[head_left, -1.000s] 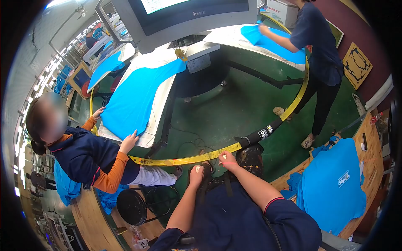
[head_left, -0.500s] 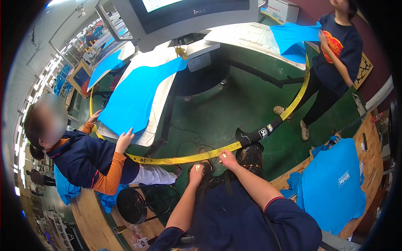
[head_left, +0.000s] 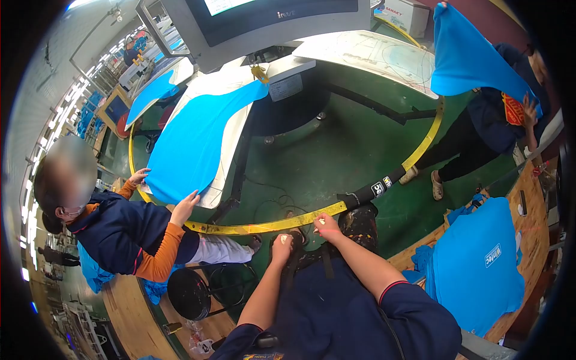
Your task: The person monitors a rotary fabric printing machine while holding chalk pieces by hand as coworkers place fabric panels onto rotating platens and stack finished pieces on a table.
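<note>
nearest board (head_left: 231, 162): one blue panel (head_left: 195, 144)
pale bits (head_left: 284, 239): two
left hand (head_left: 281, 248): closed, one showing
right hand (head_left: 327, 224): likewise, farther forward
forearms (head_left: 362, 260): both outstretched

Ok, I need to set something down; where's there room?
Bare: the right white board, between the machine screen and raised blue cloth; also green floor inside the yellow rail. Crowded: the left board, mostly under flat blue cloth, and the right wooden table, largely under stacked blue fabric.

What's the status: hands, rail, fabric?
Left hand, right hand: both curled, small pale piece at each. Yellow rail just ahead, contact unclear. Blue fabric beyond it, co-worker's hands at near edge.
</note>
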